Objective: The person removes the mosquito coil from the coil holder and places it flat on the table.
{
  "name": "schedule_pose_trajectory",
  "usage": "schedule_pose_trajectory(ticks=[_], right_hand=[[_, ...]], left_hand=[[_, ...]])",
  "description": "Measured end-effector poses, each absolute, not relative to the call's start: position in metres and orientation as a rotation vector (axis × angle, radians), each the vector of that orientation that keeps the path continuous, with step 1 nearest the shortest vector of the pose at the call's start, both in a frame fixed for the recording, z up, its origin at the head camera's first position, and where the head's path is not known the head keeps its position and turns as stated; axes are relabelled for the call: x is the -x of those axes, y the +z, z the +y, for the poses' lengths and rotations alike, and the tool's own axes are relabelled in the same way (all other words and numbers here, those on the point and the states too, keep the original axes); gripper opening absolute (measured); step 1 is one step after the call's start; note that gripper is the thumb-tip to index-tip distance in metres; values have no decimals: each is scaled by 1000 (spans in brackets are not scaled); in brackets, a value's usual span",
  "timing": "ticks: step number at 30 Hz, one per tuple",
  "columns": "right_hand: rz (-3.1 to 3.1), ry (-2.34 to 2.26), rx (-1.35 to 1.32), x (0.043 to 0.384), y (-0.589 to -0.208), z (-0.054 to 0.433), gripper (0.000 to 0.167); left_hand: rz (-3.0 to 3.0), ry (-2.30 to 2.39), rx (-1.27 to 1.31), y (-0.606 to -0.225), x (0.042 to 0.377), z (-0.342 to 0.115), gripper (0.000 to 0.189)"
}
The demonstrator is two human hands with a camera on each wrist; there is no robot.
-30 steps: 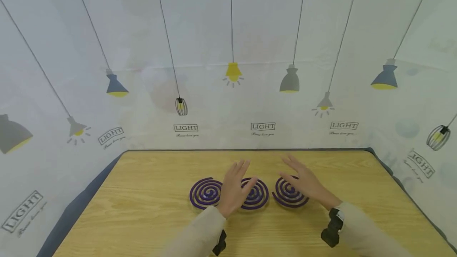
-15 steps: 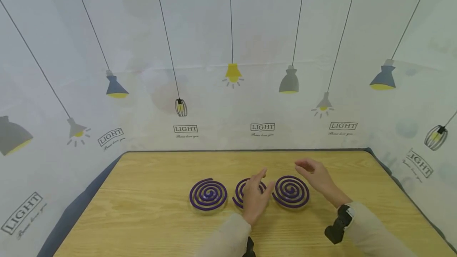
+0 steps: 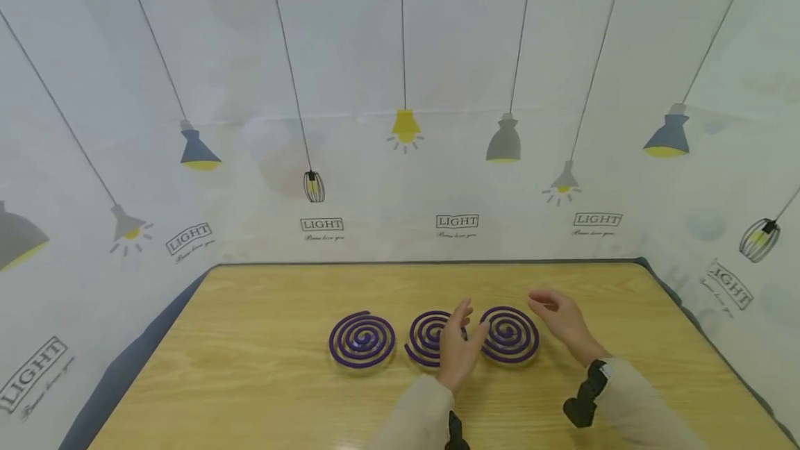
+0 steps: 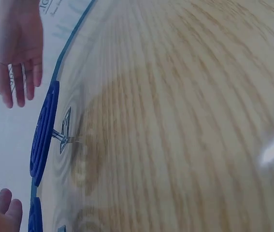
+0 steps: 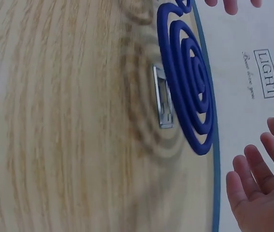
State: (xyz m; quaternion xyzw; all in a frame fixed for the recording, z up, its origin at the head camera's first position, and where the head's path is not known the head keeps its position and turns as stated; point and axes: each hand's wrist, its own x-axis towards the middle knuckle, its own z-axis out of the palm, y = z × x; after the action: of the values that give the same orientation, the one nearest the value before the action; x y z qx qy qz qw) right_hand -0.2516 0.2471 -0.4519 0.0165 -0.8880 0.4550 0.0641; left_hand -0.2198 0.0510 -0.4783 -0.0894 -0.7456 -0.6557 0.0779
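Note:
Three dark purple mosquito coils stand in a row, the left coil (image 3: 362,340), the middle coil (image 3: 426,339) and the right coil (image 3: 509,335). Both wrist views show the right coil raised off the table on a small metal stand (image 5: 162,99). My left hand (image 3: 461,354) hovers between the middle and right coils with relaxed fingers, hiding part of the middle one. To the right of the right coil, my right hand (image 3: 567,323) hangs in the air, palm inward, fingers loosely bent and holding nothing.
The coils stand on a wood-grain table (image 3: 250,380). Behind and beside it hangs a white cloth backdrop (image 3: 350,89) printed with lamps. Each wrist wears a black camera, such as the right wrist camera (image 3: 586,394).
My left hand has moved right, from between the left and middle coils to between the middle and right ones. My right hand has drawn away from over the right coil to its right side.

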Motion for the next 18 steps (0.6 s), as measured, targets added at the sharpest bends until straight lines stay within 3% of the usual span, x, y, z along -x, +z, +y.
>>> schedule_pose_trajectory(ticks=[9, 18], right_hand=[[-2723, 1513, 69, 253, -468, 248, 39], [-2711, 1510, 84, 253, -474, 243, 37]], left_hand=[[-2291, -2112, 293, -478, 223, 57, 62], [-2311, -2213, 223, -475, 225, 62, 60]])
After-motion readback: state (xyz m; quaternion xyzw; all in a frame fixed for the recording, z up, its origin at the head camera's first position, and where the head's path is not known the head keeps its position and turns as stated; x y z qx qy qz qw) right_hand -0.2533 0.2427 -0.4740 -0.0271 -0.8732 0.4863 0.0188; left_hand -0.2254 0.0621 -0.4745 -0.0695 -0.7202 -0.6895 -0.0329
